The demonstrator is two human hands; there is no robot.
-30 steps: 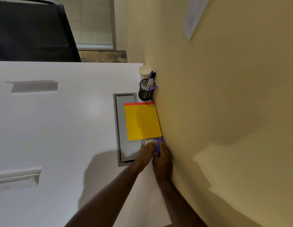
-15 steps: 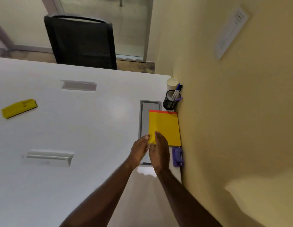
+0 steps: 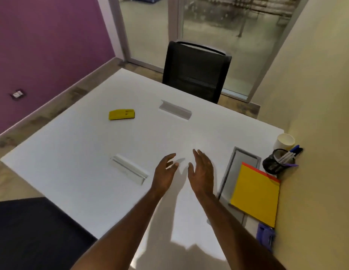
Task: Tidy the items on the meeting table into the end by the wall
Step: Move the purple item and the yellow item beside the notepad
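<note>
Your white desk [image 3: 91, 152] fills most of the view, its right edge against the cream wall [image 3: 316, 94]. A black chair [image 3: 196, 73] sits at the far side, and a dark one [image 3: 29, 230] at the near left corner.

Grey cable hatch [image 3: 241, 162] is set into the desk near the wall. The yellow notepad [image 3: 255, 193] with a red top edge lies partly over the hatch, its right edge just beside the wall.

Both your hands hover over the desk middle, well left of the notepad. Left hand [image 3: 164, 174]: loose grip, fingers spread and relaxed, holding nothing. Right hand [image 3: 202, 172]: fingers straight, palm turned left, holding nothing. They are near each other but apart.

Two clear name-card holders lie on the desk: one [image 3: 128, 168] just left of your left hand, one [image 3: 174, 110] farther, near the black chair.

Black mesh pen cup [image 3: 275, 162] with pens [image 3: 290, 154] stands at the wall, just beyond the notepad's far corner. White paper cup [image 3: 285, 142] is just behind it.

Yellow eraser block [image 3: 122, 114] sits on the far left part of the desk, well apart from the wall group.

Purple hole punch [image 3: 265, 236] is by the wall, just near of the notepad.
</note>
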